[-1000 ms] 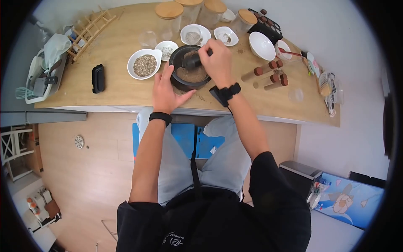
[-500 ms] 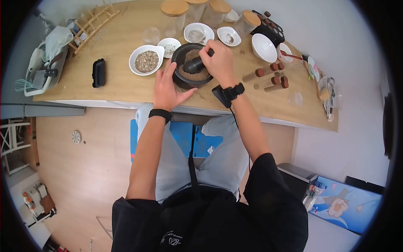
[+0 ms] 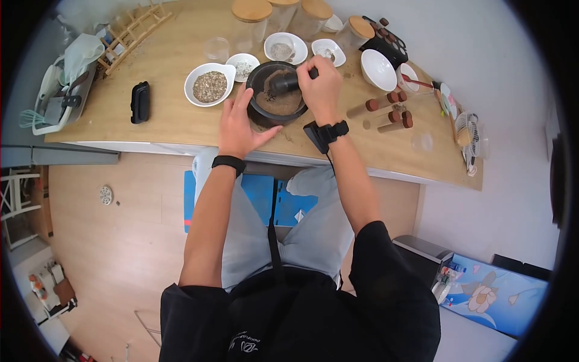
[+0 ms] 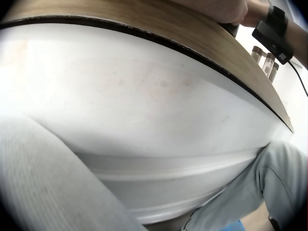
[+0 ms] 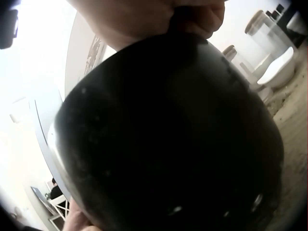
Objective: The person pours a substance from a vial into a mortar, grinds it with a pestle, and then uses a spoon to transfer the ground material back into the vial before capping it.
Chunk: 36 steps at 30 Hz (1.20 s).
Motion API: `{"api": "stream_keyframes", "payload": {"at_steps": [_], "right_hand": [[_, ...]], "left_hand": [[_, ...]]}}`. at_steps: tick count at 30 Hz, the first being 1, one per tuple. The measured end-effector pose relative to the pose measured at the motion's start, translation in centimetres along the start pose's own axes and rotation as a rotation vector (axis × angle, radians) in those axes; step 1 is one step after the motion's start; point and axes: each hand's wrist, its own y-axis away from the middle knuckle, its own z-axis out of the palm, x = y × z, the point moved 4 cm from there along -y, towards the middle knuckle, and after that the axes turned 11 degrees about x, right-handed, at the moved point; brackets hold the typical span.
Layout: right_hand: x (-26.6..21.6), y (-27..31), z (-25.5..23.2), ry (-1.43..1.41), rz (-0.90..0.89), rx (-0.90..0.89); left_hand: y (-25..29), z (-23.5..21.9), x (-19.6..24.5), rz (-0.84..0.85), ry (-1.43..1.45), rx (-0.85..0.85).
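Observation:
A dark stone mortar (image 3: 256, 108) stands near the table's front edge in the head view, with brown ground powder (image 3: 280, 104) inside. My right hand (image 3: 321, 86) grips the handle of a black pestle (image 3: 285, 82), its head tilted into the powder. My left hand (image 3: 239, 127) rests against the mortar's near left side, fingers straight up to the rim and thumb spread along the front. In the right wrist view the mortar's dark wall (image 5: 168, 125) fills most of the picture. Just left of the mortar is a white bowl (image 3: 192, 90) of coarse grey-brown flakes.
Behind the mortar are small white dishes (image 3: 244, 61) and jars with wooden lids (image 3: 252, 10). Cork-topped tubes (image 3: 395, 123) lie to the right, near a white bowl (image 3: 379, 69). A black case (image 3: 140, 102) lies left, by a tray of utensils (image 3: 54, 114).
My right hand has shifted slightly right, swinging the pestle in the mortar and changing its tilt. The left hand stays against the mortar. The head view has moved a little.

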Motion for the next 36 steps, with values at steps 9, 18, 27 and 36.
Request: {"api": "stream_keyframes", "payload": {"at_steps": [9,18,27,36], "right_hand": [[-0.9,0.1,0.9,0.002,-0.091,-0.211],[-1.1,-0.4,0.2,0.005,-0.089,-0.172],[-1.0,-0.6,0.9,-0.045,-0.046,-0.107],[-1.0,-0.4,0.9,-0.042,-0.11,-0.239]], "left_hand": [[-0.4,-0.3,-0.3,0.003,-0.032,0.001],[0.0,0.2,-0.2,0.013,-0.013,0.009],[0.1,-0.1,-0.2,-0.038,-0.013,-0.014],[-0.1,-0.2,0.2,-0.099,-0.002,-0.069]]}}
